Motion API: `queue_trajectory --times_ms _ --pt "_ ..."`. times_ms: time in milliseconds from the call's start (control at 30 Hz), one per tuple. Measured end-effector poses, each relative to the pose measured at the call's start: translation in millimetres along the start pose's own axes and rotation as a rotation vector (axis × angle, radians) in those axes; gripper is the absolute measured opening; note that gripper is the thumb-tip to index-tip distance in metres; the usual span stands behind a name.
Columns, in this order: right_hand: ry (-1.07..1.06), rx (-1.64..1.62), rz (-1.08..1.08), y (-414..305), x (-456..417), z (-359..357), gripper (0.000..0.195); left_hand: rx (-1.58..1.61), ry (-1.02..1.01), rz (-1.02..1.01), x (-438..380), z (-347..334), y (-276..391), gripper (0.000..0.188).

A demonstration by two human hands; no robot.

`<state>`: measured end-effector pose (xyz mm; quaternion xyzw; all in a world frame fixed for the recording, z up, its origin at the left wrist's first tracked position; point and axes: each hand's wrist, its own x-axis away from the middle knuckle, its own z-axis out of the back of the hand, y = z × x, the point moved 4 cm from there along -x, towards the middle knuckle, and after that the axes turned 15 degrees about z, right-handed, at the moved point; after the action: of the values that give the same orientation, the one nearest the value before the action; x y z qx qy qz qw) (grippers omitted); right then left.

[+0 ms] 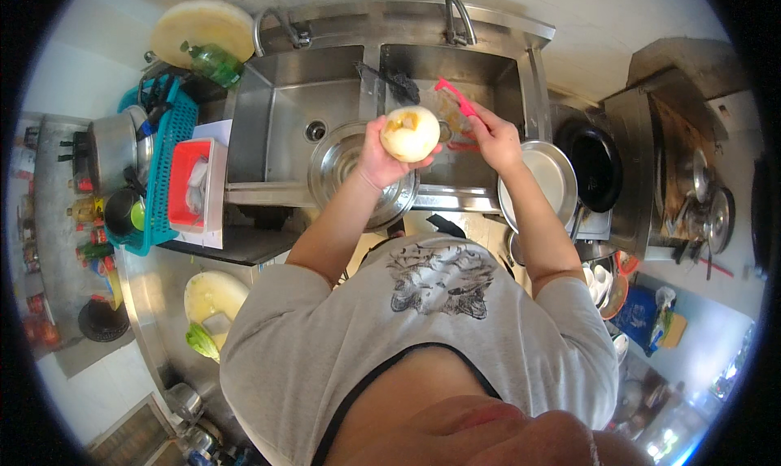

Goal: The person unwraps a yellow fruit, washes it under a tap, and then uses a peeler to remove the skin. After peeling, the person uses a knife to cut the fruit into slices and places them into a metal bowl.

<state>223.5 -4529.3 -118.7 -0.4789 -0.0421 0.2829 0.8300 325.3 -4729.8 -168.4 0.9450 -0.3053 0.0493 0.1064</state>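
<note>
My left hand (376,161) holds up a pale, round, mostly peeled vegetable (413,143) with brownish patches on top; its exact kind is unclear. In my right hand (501,143) is a pink peeler (457,95), its head pointing away from me and apart from the vegetable. Both hands are over the front of a two-basin stainless steel sink (317,100). A wide round metal lid or basin (326,167) lies beneath my left wrist, across the front rim. Under my right forearm is a pale-bottomed pan (537,173).
Two taps (460,24) rise behind the basins. A dark scrubbing item (403,88) lies by the divider. To the left are a red-lined box (189,185), a teal basket (161,161) and a green bottle (216,63). A black wok (595,161) is at the right.
</note>
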Motion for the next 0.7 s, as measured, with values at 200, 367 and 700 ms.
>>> queue_trajectory --times_ms 200,367,700 --pt "0.127 -0.167 0.028 4 5 -1 0.033 -0.080 -0.023 -0.096 2 -17 26 0.068" --pt "-0.032 -0.261 0.022 -39 24 -11 0.034 -0.151 0.165 -0.079 -3 -4 18 0.062" --pt "-0.087 0.160 0.226 -21 -10 15 0.029 -0.138 0.269 0.062 -4 -6 6 0.054"
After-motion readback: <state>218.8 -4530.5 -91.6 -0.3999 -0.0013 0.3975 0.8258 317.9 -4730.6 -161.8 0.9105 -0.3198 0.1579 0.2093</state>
